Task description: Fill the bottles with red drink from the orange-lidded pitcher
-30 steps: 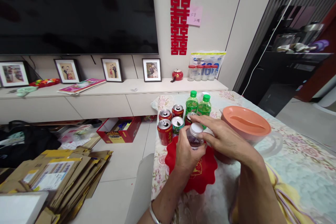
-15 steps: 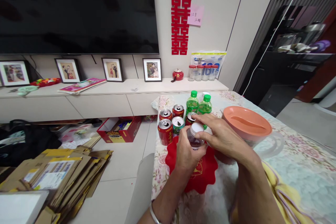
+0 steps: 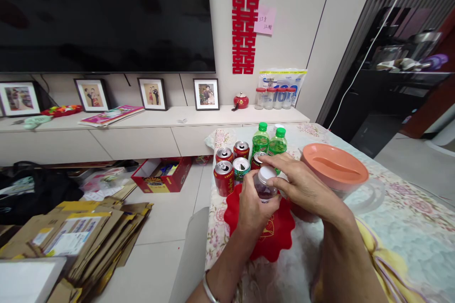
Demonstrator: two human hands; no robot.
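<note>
My left hand (image 3: 254, 203) is wrapped round a clear plastic bottle (image 3: 265, 193) with dark contents, held above a red scalloped mat (image 3: 273, 241) with gold print. On top of the bottle is a white cap (image 3: 267, 173). My right hand (image 3: 298, 177) comes over from the right with thumb and fingers about the cap; part of its grip is hidden. Just beyond the hands stand several drink cans, among them a red can (image 3: 223, 181) and a green-and-white can (image 3: 241, 166). Behind them are two green-capped bottles, a left bottle (image 3: 260, 139) and a right bottle (image 3: 277, 142).
An orange-lidded pitcher (image 3: 336, 163) stands right of my hands on the flowered tablecloth (image 3: 401, 199). Yellow cloth (image 3: 387, 265) lies near the right forearm. Flattened cardboard (image 3: 95, 232) and a red box (image 3: 161, 177) are on the floor at left.
My right hand has shifted very slightly to the right at the cap, its thumb a little higher. The left hand keeps its hold on the bottle.
</note>
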